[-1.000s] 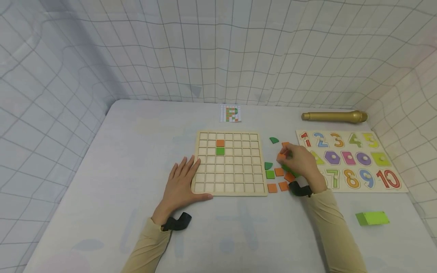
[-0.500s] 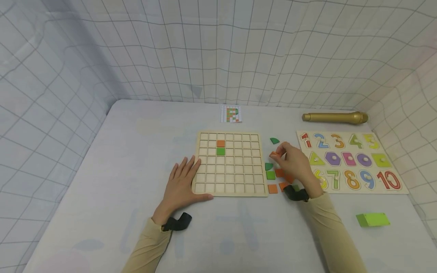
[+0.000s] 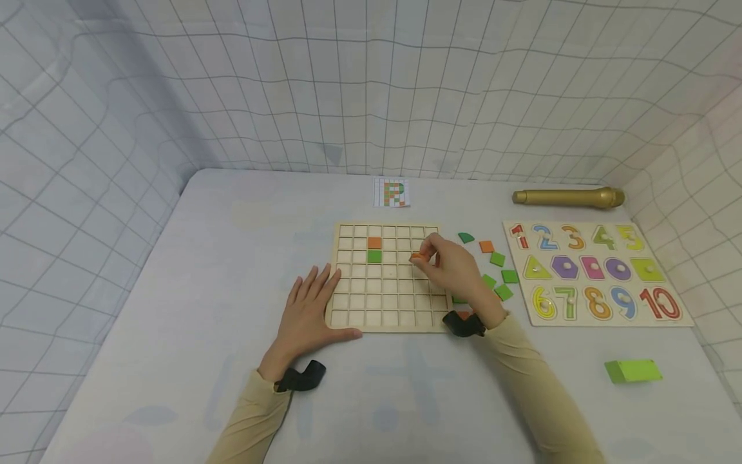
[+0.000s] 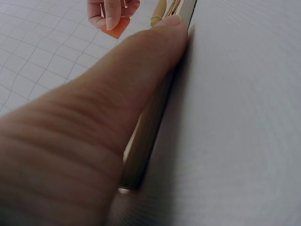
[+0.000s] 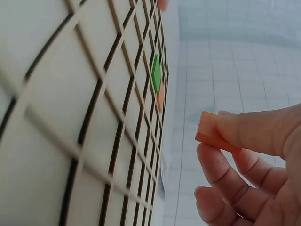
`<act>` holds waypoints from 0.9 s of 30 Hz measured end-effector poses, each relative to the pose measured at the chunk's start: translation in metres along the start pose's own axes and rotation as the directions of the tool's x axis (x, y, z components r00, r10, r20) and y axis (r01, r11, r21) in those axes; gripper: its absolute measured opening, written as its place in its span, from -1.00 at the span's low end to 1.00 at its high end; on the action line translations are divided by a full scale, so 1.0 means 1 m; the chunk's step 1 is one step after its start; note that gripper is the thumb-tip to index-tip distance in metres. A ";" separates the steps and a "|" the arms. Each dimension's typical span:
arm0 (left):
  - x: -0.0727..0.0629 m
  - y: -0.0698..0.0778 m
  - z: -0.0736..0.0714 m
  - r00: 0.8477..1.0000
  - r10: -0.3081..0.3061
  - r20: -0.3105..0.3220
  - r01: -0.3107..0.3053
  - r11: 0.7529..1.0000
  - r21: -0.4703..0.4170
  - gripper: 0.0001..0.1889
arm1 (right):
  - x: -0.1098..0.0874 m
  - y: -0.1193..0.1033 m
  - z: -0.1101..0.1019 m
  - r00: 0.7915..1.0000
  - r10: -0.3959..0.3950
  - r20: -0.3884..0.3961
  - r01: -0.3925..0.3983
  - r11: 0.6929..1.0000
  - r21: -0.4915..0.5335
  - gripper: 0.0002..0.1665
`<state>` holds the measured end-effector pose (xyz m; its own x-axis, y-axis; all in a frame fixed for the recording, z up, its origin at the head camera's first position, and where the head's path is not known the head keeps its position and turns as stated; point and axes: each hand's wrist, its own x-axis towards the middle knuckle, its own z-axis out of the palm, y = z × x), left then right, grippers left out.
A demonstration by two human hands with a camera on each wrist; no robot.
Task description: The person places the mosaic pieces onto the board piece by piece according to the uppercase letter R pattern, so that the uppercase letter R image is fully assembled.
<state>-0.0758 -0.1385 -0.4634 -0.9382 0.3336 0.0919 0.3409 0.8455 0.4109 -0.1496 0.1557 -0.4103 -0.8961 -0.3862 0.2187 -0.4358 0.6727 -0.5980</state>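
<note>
A wooden grid board (image 3: 390, 303) lies on the table in the head view. One orange square tile (image 3: 374, 243) is in it, with a green square tile (image 3: 374, 256) directly below. My left hand (image 3: 307, 316) lies with spread, straight fingers at the board's left edge, its thumb (image 4: 150, 47) along the front edge. Over the right part of the board, my right hand (image 3: 455, 267) pinches another orange tile (image 5: 209, 132) between thumb and fingers. The right wrist view shows that tile raised clear of the grid.
Loose green tiles (image 3: 504, 292), orange tiles and a green quarter-circle (image 3: 466, 238) lie right of the board, some hidden by the right hand. Behind stands a small pattern card (image 3: 391, 193). A number puzzle (image 3: 605, 274), gold microphone (image 3: 568, 198) and green block (image 3: 633, 371) are farther right.
My right hand has picked up an orange tile from the loose pieces and carried it left, over the board. The left hand has stayed in place.
</note>
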 end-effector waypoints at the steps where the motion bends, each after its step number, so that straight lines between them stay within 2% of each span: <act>1: 0.000 0.000 0.000 1.000 0.001 -0.002 -0.001 1.000 -0.001 0.21 | 0.002 -0.003 0.003 1.000 -0.003 0.006 0.003 1.000 0.005 -0.77; 11: 0.000 0.000 0.000 1.000 0.000 0.000 0.000 1.000 -0.003 0.21 | 0.020 -0.028 0.026 0.998 0.018 0.058 -0.018 1.000 0.001 -0.77; 20: 0.000 0.001 -0.002 1.000 -0.005 0.007 0.005 1.000 -0.004 0.21 | 0.029 -0.039 0.041 0.982 0.123 0.146 -0.119 0.992 -0.037 -0.88; 27: 0.000 0.000 0.000 1.000 0.001 -0.001 -0.001 1.000 -0.005 0.20 | 0.033 -0.041 0.051 0.983 0.096 0.154 -0.086 0.994 -0.066 -0.92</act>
<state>-0.0755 -0.1392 -0.4632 -0.9378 0.3342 0.0936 0.3419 0.8428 0.4157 -0.1570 0.0835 -0.4177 -0.9101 -0.4126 0.0388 -0.3613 0.7440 -0.5620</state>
